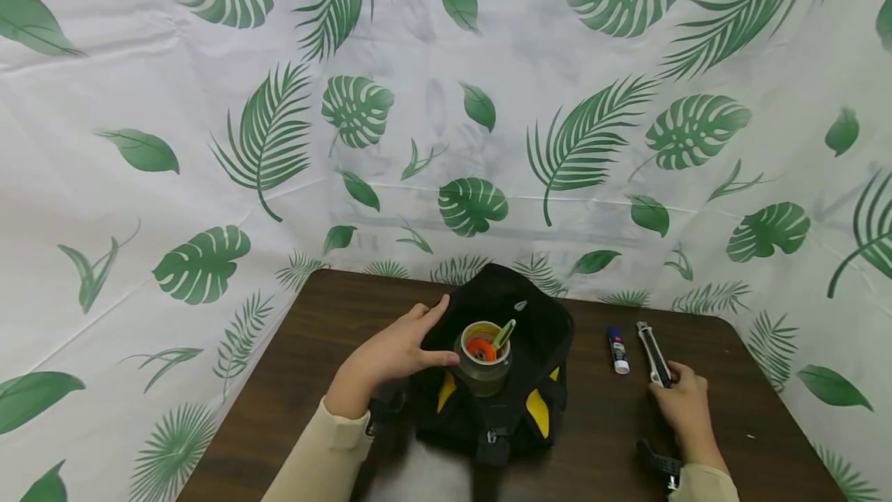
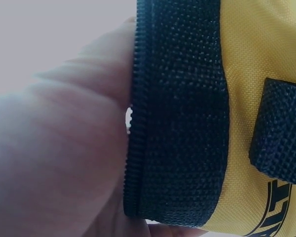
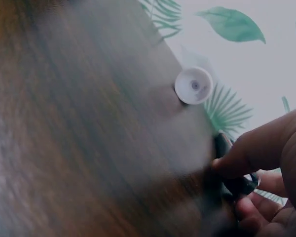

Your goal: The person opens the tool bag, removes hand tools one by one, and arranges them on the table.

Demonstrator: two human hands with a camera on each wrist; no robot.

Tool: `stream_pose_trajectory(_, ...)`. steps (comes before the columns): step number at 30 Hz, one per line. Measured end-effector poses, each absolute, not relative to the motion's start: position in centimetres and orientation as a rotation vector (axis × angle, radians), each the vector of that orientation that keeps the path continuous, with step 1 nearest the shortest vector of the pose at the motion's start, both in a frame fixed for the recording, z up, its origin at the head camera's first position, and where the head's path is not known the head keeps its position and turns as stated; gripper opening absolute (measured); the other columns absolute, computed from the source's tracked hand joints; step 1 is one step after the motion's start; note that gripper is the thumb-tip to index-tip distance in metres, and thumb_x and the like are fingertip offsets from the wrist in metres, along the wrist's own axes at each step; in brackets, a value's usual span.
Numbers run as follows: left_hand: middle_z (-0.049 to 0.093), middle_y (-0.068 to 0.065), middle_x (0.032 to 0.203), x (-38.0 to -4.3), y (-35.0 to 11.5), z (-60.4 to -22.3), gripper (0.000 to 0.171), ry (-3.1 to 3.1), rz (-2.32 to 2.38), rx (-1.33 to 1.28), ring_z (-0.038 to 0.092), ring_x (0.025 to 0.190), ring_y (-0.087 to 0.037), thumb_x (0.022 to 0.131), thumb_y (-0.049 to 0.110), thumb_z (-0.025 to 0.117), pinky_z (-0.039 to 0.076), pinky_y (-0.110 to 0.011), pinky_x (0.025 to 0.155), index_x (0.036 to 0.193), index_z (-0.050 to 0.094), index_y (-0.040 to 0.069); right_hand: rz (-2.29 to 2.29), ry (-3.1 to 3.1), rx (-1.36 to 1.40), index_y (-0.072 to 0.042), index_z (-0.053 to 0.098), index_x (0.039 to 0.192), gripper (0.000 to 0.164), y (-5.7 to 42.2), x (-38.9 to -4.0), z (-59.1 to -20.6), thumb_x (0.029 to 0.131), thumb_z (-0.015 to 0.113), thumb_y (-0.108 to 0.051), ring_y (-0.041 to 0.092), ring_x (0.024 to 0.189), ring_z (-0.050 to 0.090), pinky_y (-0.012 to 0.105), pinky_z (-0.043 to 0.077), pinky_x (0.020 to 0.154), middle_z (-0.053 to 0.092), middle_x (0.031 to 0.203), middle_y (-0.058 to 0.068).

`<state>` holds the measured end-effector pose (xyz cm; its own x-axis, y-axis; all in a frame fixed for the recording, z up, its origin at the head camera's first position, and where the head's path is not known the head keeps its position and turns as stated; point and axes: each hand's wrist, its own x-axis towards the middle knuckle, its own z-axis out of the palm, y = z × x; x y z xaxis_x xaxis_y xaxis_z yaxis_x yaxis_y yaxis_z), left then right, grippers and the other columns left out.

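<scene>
A black and yellow tool bag (image 1: 491,421) stands with its top gaping on the brown table. My left hand (image 1: 393,351) grips the bag's left rim, the thumb reaching over the opening; in the left wrist view the zipped edge (image 2: 138,123) lies against the hand. A jar (image 1: 481,378) sits at the bag's opening, beside the thumb tip, with an orange item (image 1: 479,346) and a green handle (image 1: 503,335) in it. On the right, my right hand (image 1: 686,405) pinches the near end of a utility knife (image 1: 653,351), which lies pointing away from me.
A glue stick (image 1: 617,349) with a blue and white body lies just left of the knife. Behind the table (image 1: 334,308) hangs a white cloth (image 1: 418,146) printed with green leaves, close to its back edge.
</scene>
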<state>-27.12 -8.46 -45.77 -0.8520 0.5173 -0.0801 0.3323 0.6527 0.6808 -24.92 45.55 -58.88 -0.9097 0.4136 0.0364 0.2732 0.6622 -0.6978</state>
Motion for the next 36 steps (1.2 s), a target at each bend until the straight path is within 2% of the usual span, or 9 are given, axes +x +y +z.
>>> stream_pose_trajectory(3,0.045,-0.014,0.160,-27.01,-8.44,-45.70,0.107,2.593,0.998,0.684,0.054,0.145,-0.031,0.096,0.068,0.073,0.048,-0.058,0.119,0.177,0.014,0.031,1.063,-2.695,-0.574,0.019,0.040,0.155,0.072,45.20,-24.67,-58.74,0.097,0.072,-0.010,0.051,0.122,0.040,0.049,0.041,0.092,0.044,0.134,0.041)
stream_pose_trajectory(5,0.045,-0.014,0.160,-26.99,-8.43,-45.60,0.107,2.593,0.993,0.682,0.054,0.145,-0.030,0.095,0.070,0.072,0.048,-0.057,0.119,0.177,0.014,0.032,1.057,-2.683,-0.570,0.018,0.041,0.155,0.071,45.07,-24.62,-58.74,0.098,0.073,-0.011,0.049,0.121,0.040,0.049,0.041,0.092,0.045,0.133,0.040)
stream_pose_trajectory(15,0.047,-0.013,0.157,-27.20,-8.40,-45.32,0.104,2.602,0.992,0.682,0.055,0.143,-0.030,0.097,0.065,0.074,0.048,-0.057,0.118,0.177,0.015,0.032,1.173,-2.624,-0.612,0.015,0.047,0.154,0.067,45.14,-24.69,-58.44,0.097,0.072,-0.007,0.042,0.118,0.042,0.023,0.038,0.077,0.045,0.135,0.036)
stream_pose_trajectory(22,0.048,-0.013,0.153,-27.25,-8.39,-45.38,0.104,2.599,1.013,0.679,0.058,0.136,-0.028,0.098,0.062,0.074,0.050,-0.054,0.114,0.177,0.015,0.031,1.231,-2.627,-0.619,0.014,0.046,0.155,0.065,45.53,-24.58,-58.05,0.099,0.072,-0.009,0.041,0.115,0.045,0.017,0.039,0.070,0.047,0.135,0.035)
stream_pose_trajectory(28,0.047,-0.014,0.157,-27.16,-8.36,-45.34,0.106,2.593,1.006,0.669,0.057,0.137,-0.029,0.098,0.065,0.073,0.049,-0.054,0.116,0.177,0.012,0.031,1.337,-2.499,-0.706,0.010,0.042,0.160,0.070,45.70,-24.65,-58.28,0.105,0.072,-0.019,0.041,0.121,0.051,0.010,0.038,0.069,0.048,0.146,0.038)
stream_pose_trajectory(30,0.045,-0.015,0.161,-27.14,-8.34,-45.39,0.107,2.591,1.004,0.663,0.056,0.141,-0.029,0.098,0.065,0.073,0.049,-0.055,0.118,0.177,0.011,0.030,1.384,-2.440,-0.732,0.007,0.042,0.162,0.070,45.69,-24.59,-58.48,0.106,0.072,-0.021,0.032,0.118,0.053,0.008,0.039,0.070,0.051,0.145,0.033)
stream_pose_trajectory(32,0.043,-0.015,0.163,-27.14,-8.34,-45.48,0.107,2.588,1.004,0.660,0.054,0.144,-0.030,0.098,0.064,0.074,0.048,-0.055,0.119,0.177,0.010,0.030,1.461,-2.342,-0.755,0.003,0.046,0.161,0.065,45.61,-24.50,-58.59,0.106,0.072,-0.019,0.017,0.111,0.055,0.007,0.042,0.072,0.058,0.139,0.022)
stream_pose_trajectory(34,0.042,-0.016,0.164,-27.15,-8.33,-45.49,0.108,2.586,1.005,0.659,0.053,0.147,-0.031,0.097,0.063,0.075,0.047,-0.056,0.120,0.177,0.010,0.030,1.629,-2.144,-0.771,-0.002,0.053,0.157,0.056,45.59,-24.39,-58.64,0.106,0.072,-0.015,0.007,0.101,0.055,0.008,0.044,0.072,0.064,0.127,0.008)
stream_pose_trajectory(36,0.042,-0.016,0.164,-27.18,-8.32,-45.50,0.109,2.591,1.001,0.666,0.053,0.147,-0.031,0.097,0.063,0.075,0.047,-0.056,0.120,0.178,0.010,0.029,1.832,-1.863,-0.744,-0.005,0.060,0.149,0.046,45.72,-24.29,-58.63,0.105,0.072,-0.008,0.003,0.092,0.056,0.011,0.047,0.071,0.067,0.112,-0.002)
